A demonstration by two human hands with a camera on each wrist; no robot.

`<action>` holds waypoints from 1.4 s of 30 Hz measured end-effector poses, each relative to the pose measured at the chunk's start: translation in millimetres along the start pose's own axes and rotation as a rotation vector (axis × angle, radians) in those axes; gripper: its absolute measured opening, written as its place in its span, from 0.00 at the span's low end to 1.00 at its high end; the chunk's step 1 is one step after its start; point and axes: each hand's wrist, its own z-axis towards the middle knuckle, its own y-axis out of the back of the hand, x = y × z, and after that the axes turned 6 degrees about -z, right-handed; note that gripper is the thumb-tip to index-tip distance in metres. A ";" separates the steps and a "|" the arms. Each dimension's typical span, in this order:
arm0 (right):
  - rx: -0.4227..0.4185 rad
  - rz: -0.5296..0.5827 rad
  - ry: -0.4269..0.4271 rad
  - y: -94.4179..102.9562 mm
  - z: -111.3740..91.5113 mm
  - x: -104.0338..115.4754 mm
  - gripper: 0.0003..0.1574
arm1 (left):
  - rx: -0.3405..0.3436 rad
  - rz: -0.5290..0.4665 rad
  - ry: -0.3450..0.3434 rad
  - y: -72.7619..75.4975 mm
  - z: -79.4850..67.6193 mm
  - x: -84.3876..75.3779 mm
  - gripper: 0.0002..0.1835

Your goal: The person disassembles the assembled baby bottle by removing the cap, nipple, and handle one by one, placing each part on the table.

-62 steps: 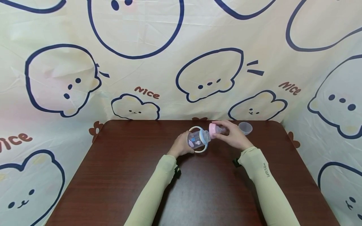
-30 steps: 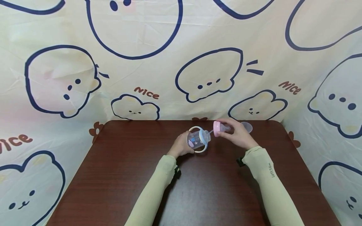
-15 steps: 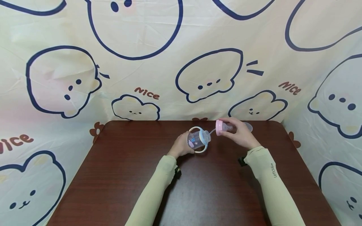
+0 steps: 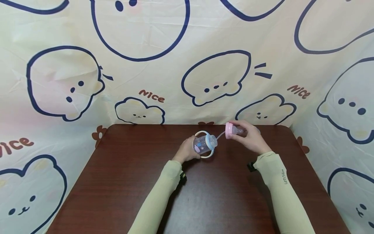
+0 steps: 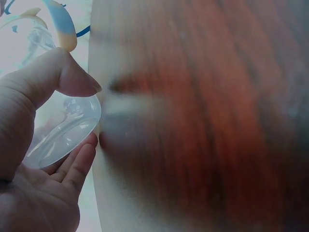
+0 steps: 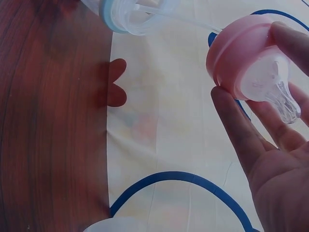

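A clear baby bottle [image 4: 201,145] with printed shapes, a pale blue neck ring and two cream handles leans tilted, mouth to the right. My left hand [image 4: 185,150] grips its base; in the left wrist view, thumb and fingers wrap the clear bottom [image 5: 72,126]. To the right, my right hand [image 4: 252,139] pinches a pink bottle collar [image 6: 236,50] between thumb and fingers. From it a clear teat [image 6: 276,89] points away from the bottle. A thin straw [image 4: 221,135] runs from the collar into the bottle's open mouth.
A clear cup-like cover [image 4: 258,130] stands behind my right hand, mostly hidden. Its pale rounded edge may be what shows at the bottom of the right wrist view. The dark wooden table [image 4: 204,201] ends at a printed cloth backdrop [image 4: 175,78].
My right hand has drawn the pink collar and teat away from the bottle, right and slightly up, so more of the straw shows. My left hand and the bottle stay nearly still.
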 end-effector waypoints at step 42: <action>-0.101 0.033 -0.013 23.2 -7.6 -16.7 0.40 | 0.008 0.043 -0.043 1.8 -0.6 1.1 0.49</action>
